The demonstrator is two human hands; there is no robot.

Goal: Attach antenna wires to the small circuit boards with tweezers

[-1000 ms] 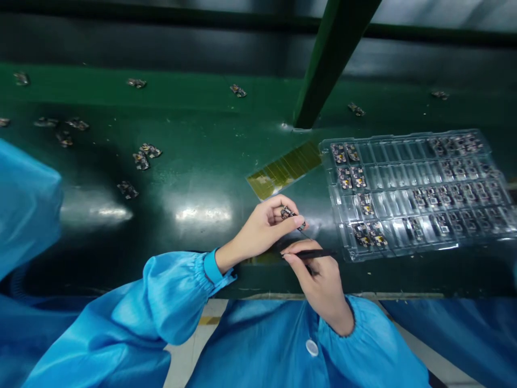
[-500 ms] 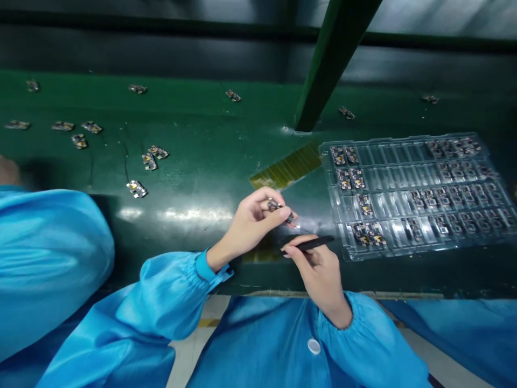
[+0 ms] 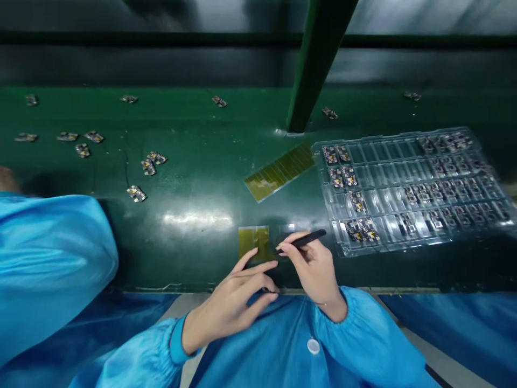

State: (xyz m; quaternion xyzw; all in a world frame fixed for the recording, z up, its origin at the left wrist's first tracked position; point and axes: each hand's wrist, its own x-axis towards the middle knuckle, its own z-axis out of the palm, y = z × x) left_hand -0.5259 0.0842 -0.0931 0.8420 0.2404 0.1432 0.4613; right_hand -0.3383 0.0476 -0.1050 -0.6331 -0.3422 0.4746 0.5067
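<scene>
My left hand (image 3: pixel 234 299) is low at the bench's front edge. Its index and middle fingers stretch onto a small amber film sheet (image 3: pixel 247 241). Thumb and curled fingers close around a small circuit board (image 3: pixel 269 290), mostly hidden, with only a dark bit showing. Held like a pen in my right hand (image 3: pixel 313 264) is a pair of black tweezers (image 3: pixel 309 238), its tip just right of the small sheet. A larger amber film sheet (image 3: pixel 278 172), marked in strips, lies farther back on the bench.
A clear plastic tray (image 3: pixel 379 183) with several circuit boards in its slots lies at right. Loose boards (image 3: pixel 136 194) are scattered at left and along the back. A green post (image 3: pixel 313 70) rises behind the larger sheet. Another person's blue sleeve (image 3: pixel 52 258) reaches in at left.
My left hand has come down toward the bench edge, its index and middle fingers now extended over the small amber sheet. My right hand with the tweezers has barely moved. The view has shifted slightly.
</scene>
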